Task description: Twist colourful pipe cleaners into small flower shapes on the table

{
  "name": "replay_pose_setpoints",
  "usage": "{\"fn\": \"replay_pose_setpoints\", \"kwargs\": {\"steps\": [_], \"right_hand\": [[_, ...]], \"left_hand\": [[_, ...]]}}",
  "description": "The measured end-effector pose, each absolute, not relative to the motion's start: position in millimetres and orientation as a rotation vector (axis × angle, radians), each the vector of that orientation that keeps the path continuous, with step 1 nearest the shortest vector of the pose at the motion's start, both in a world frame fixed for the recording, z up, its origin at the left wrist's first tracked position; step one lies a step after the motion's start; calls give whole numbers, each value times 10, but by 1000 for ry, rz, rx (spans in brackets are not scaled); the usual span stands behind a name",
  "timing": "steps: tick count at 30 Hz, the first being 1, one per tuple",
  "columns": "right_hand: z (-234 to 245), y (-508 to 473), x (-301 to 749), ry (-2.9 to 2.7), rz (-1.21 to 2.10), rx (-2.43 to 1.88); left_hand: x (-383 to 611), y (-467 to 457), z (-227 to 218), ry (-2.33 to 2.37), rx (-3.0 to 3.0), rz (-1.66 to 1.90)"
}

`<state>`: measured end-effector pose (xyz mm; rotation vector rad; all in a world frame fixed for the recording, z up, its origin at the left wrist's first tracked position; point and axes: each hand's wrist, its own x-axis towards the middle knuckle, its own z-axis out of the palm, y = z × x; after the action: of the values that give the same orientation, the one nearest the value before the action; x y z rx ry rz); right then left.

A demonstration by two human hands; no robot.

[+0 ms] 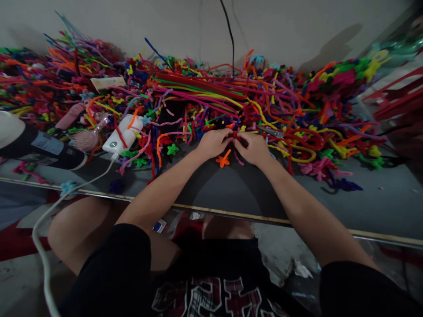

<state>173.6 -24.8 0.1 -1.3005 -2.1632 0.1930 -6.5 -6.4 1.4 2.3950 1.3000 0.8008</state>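
My left hand (215, 143) and my right hand (253, 146) meet over the middle of the table, fingertips pinched together. Between them is a small piece of red pipe cleaner (235, 134), mostly hidden by the fingers. Just below the hands lies an orange pipe-cleaner flower (223, 161) with a short stem. A green pipe-cleaner flower (172, 149) rests to the left of my left hand. Close to my right hand, scissors with red handles (306, 138) lie partly under loose pipe cleaners.
A heap of coloured pipe cleaners (201, 94) runs along the wall. At left are a white device (124, 134) with a cable, a pink hairbrush (86, 140) and a large dark bottle (49, 147) lying tilted. The table's front edge (231, 215) crosses before my lap.
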Motion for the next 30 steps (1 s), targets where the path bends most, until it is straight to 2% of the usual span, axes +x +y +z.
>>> {"fn": "replay_pose_setpoints", "kwargs": {"steps": [16,22,30], "right_hand": [[-25,-232,1752,-2143,227,-1272],[-1,-225,1747,-2033,395,-1282],[-20,-211,1727,-1871,572,-1192]], "left_hand": [[-64,-38,-6,1255,2295,850],[-44,-6,-41,1137,2134,1058],[-15,-27,-3,1072,2031,1131]]}}
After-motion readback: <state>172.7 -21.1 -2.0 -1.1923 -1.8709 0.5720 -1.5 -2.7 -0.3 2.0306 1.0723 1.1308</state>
